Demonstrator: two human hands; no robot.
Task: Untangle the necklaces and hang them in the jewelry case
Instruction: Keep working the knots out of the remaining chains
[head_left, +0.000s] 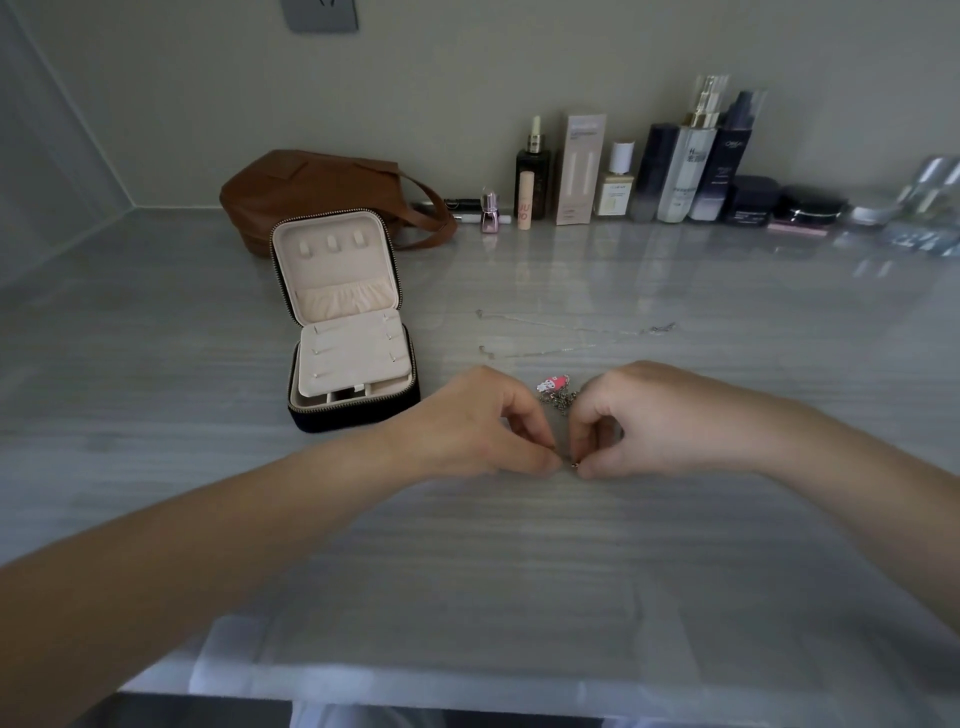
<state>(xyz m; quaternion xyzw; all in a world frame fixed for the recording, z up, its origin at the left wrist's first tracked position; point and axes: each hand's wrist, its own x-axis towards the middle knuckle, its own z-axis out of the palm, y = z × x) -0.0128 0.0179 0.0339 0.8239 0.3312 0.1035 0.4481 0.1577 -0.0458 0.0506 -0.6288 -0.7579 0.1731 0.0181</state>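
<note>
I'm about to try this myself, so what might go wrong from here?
1. The left hand and right hand pinch small parts of the charm chain while the rest lies bunched beside the fingers; pulling apart may tighten a knot.
2. Two thin necklaces lie loose just beyond the hands; a reaching hand could drag them into a tangle.
3. The open jewelry case stands near the left hand; a bump might shift it.
</note>
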